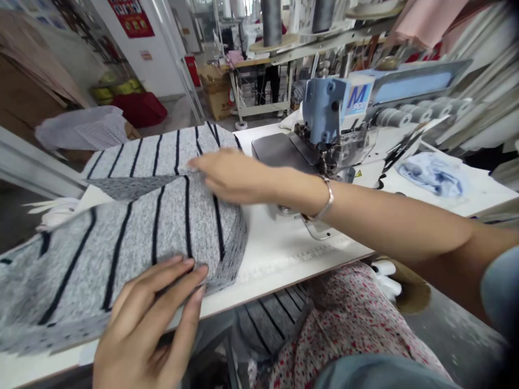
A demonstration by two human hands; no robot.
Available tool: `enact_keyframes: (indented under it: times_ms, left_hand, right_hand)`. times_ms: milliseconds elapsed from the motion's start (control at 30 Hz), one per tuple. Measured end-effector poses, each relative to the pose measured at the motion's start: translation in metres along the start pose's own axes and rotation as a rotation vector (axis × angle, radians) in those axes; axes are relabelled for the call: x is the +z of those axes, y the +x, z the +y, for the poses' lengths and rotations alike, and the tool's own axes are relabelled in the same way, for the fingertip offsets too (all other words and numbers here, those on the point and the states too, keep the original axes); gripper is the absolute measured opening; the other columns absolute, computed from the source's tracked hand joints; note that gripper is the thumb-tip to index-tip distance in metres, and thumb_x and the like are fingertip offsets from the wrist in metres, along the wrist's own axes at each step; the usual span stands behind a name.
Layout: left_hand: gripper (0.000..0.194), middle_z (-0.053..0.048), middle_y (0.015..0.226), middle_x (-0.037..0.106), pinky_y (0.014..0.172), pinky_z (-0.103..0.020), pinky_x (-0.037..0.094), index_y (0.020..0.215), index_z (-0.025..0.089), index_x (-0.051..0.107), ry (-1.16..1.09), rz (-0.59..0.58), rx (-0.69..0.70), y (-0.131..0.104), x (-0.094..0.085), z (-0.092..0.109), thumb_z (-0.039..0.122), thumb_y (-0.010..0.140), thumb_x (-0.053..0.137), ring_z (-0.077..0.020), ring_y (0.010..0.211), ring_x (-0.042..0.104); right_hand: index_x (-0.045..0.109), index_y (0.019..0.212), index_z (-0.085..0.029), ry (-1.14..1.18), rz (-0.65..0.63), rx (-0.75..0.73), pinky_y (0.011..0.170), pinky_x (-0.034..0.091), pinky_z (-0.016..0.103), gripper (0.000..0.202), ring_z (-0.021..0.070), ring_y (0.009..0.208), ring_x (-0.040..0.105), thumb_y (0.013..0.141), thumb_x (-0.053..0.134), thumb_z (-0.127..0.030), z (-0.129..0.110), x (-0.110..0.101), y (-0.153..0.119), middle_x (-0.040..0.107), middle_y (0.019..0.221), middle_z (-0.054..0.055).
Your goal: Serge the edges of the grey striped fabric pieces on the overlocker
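Grey knit fabric with dark stripes [138, 227] lies in folded layers on the left of the white sewing table. My left hand [150, 324] rests at its front edge, fingers stretched and a little bent, with the fingertips touching the cloth. Reaching across from the right, my right hand [231, 175] is over the far part of the striped fabric. Its fingers are drawn together at the upper fold, somewhat blurred, and the palm side is hidden. A bracelet [326, 200] circles the right wrist. Just beyond that forearm stands a blue and white overlock sewing machine [328, 113].
The machine's metal plate [279, 151] borders the fabric. A crumpled blue-white cloth [433, 173] lies on the table at right. Thread cones [271, 21] stand behind. Below the table edge are more striped fabric [271, 319] and a box with white spools [387, 278].
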State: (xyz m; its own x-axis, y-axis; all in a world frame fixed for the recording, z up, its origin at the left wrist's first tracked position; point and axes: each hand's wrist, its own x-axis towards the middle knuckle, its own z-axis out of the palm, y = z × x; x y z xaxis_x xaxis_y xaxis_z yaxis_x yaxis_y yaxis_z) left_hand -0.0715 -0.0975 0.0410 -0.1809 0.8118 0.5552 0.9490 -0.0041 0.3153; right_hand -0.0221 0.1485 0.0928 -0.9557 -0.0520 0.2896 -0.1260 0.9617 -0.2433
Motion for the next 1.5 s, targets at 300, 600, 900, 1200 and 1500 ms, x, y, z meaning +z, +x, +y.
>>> enact_keyframes:
  times_ms: [300,600,900,1200,1500]
  left_hand:
    - [0.013,-0.003,0.110,0.063,0.100,-0.032,0.043,0.101,0.022,0.060,0.038,0.005,-0.137,0.004,-0.013,0.014,0.019,0.088,0.060,-0.0181,0.108,0.060]
    - [0.025,-0.006,0.121,0.058,0.105,-0.038,0.039,0.114,0.021,0.059,0.085,-0.069,-0.108,0.003,-0.015,0.013,0.016,0.090,0.053,-0.0218,0.120,0.051]
    - [0.011,0.001,0.089,0.065,0.072,-0.021,0.047,0.094,0.023,0.069,-0.147,-0.079,-0.258,0.020,-0.018,0.008,0.022,0.091,0.058,-0.0113,0.083,0.061]
    - [0.015,-0.001,0.082,0.062,0.065,-0.024,0.045,0.083,0.022,0.067,-0.204,0.088,-0.487,0.022,-0.010,0.016,0.033,0.090,0.059,-0.0131,0.075,0.057]
    - [0.020,-0.002,0.093,0.067,0.088,-0.036,0.049,0.093,0.023,0.066,0.013,0.529,-0.367,0.106,-0.040,-0.002,0.042,0.086,0.064,-0.0204,0.092,0.063]
  right_hand:
    - [0.067,0.099,-0.014,0.282,-0.015,-0.228,0.089,0.044,0.027,0.018,0.0139,0.093,0.060,0.093,0.051,-0.009,-0.038,-0.016,-0.047,0.069,0.093,0.001]
    - [0.067,0.093,-0.012,-0.046,-0.200,-0.369,0.079,0.042,0.038,0.019,0.0228,0.085,0.056,0.096,0.049,-0.016,-0.053,0.002,-0.034,0.061,0.089,0.008]
    - [0.065,0.092,-0.011,0.569,-0.175,-0.236,0.075,0.047,0.024,0.013,0.0123,0.080,0.057,0.083,0.059,-0.005,-0.034,0.002,-0.037,0.063,0.088,0.003]
    - [0.069,0.098,-0.013,0.641,0.228,-0.033,0.090,0.048,0.036,0.013,0.0191,0.096,0.061,0.091,0.059,-0.018,-0.053,0.024,-0.059,0.067,0.099,0.010]
    - [0.063,0.110,-0.015,0.947,0.462,0.293,0.089,0.046,0.037,0.042,0.0199,0.093,0.063,0.069,0.067,-0.007,-0.025,0.021,-0.013,0.068,0.097,0.005]
